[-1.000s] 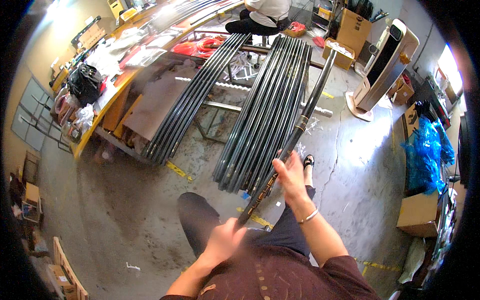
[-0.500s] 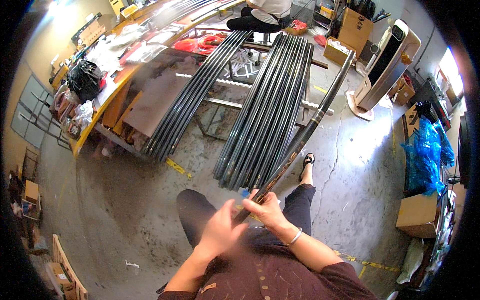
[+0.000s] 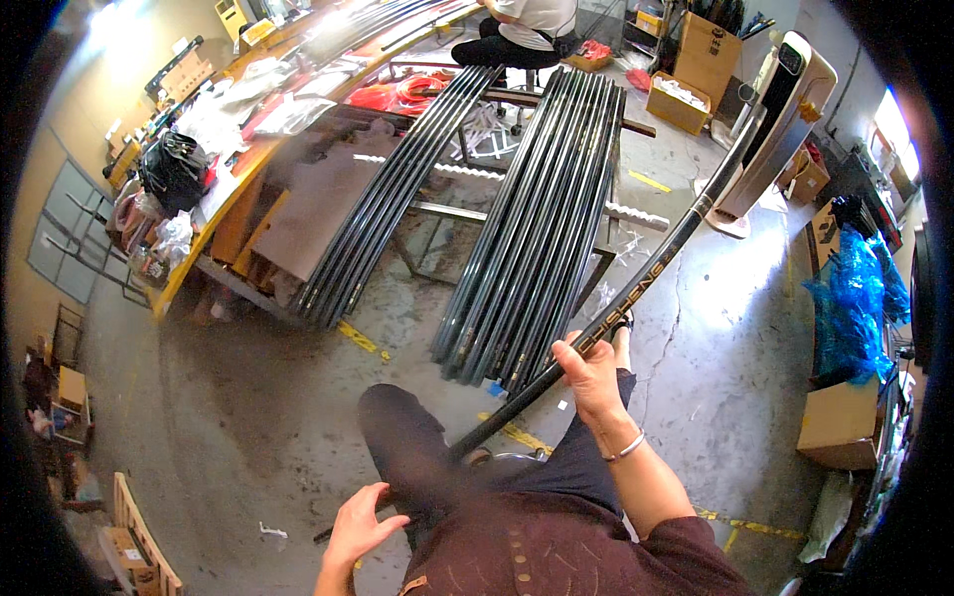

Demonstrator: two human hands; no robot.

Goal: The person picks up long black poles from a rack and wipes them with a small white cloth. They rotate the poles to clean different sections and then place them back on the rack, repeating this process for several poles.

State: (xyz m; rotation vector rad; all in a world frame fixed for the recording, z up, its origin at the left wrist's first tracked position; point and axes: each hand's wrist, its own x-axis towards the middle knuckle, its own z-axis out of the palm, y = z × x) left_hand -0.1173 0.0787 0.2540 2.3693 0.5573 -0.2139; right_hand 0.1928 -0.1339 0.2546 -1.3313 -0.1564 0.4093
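My right hand [image 3: 593,382] is closed around a long black pole [image 3: 664,260] with gold lettering. The pole slants from the far right down toward my lap, where its lower part blurs against my dark trousers. Below and left of it, my left hand [image 3: 364,526] is open, thumb and fingers apart, near my left thigh. A short dark stub shows beside that hand; I cannot tell whether it belongs to the pole. In front of me, a wide row of similar black poles [image 3: 527,238] lies side by side, with a narrower row [image 3: 393,209] to its left.
Metal stands with white wavy strips [image 3: 641,217] support the rows. A cluttered workbench [image 3: 214,214] runs along the left. Another person [image 3: 532,25] sits at the far end. Right are a tall white appliance [image 3: 770,134], blue plastic wrap [image 3: 847,303] and a cardboard box [image 3: 838,422].
My right hand has moved up and right with the pole, whose far end has swung right and lower. My left hand has come away from it, down and to the left.
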